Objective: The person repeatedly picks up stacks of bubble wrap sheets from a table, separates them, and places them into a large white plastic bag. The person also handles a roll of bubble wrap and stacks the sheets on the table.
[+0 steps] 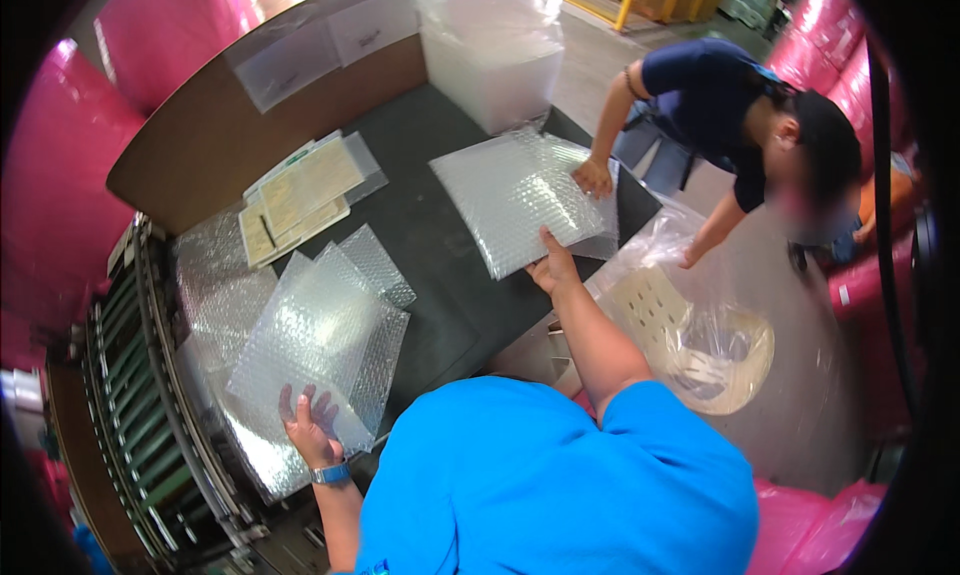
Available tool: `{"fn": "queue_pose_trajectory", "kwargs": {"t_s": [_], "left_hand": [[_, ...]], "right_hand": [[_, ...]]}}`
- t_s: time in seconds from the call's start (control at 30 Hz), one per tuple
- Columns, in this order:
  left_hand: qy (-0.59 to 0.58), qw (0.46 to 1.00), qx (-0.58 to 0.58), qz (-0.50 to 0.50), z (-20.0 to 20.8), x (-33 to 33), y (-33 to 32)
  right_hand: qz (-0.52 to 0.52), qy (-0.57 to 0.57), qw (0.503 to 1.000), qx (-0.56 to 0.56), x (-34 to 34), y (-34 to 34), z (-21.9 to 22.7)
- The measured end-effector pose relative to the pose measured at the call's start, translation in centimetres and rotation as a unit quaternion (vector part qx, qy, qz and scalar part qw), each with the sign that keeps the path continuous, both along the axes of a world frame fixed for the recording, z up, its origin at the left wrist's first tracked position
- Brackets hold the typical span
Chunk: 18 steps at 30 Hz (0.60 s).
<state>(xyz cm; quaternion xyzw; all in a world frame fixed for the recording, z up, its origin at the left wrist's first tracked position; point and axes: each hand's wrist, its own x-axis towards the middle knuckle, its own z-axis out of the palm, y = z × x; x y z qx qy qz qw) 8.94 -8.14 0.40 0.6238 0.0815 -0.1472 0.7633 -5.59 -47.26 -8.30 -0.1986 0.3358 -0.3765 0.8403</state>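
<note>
On my feed I have clear bubble-wrap sheets in two groups on the dark tabletop [450, 320]. The right stack [515, 200] looks squarish and fairly flat, set askew, its bubbled top catching a bright glare; more layers show past its right side. The left pile [315, 320] is looser: I see the sheets fanned at differing angles, one corner jutting out at the upper right, the lower end near the tabletop's edge. I can't count the layers in either.

Dk tbl [460, 300], gry flr [592, 63], ylw fence [626, 3]
</note>
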Motion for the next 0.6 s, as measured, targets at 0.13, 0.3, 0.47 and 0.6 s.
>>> {"fn": "queue_pose_trajectory", "kwargs": {"t_s": [0.13, 0.3, 0.47, 0.6], "left_hand": [[-0.006, 1.000, -0.029, 0.011, 0.3, -0.1, -0.3], [-0.012, 0.997, -0.059, 0.048, 0.3, -1.6, 0.1], [-0.027, 0.985, -0.124, 0.121, -0.3, -3.4, 0.1], [-0.009, 0.987, -0.118, 0.111, -3.5, -5.7, -0.8]], "right_hand": [[0.150, 0.220, 0.957, 0.111, 1.7, 1.0, -4.4], [0.552, 0.058, 0.832, -0.002, 3.5, 9.7, -3.7], [0.726, -0.065, 0.684, 0.031, 7.2, 14.9, 1.8], [0.693, -0.057, 0.716, 0.067, 9.2, 16.5, 3.1]]}}
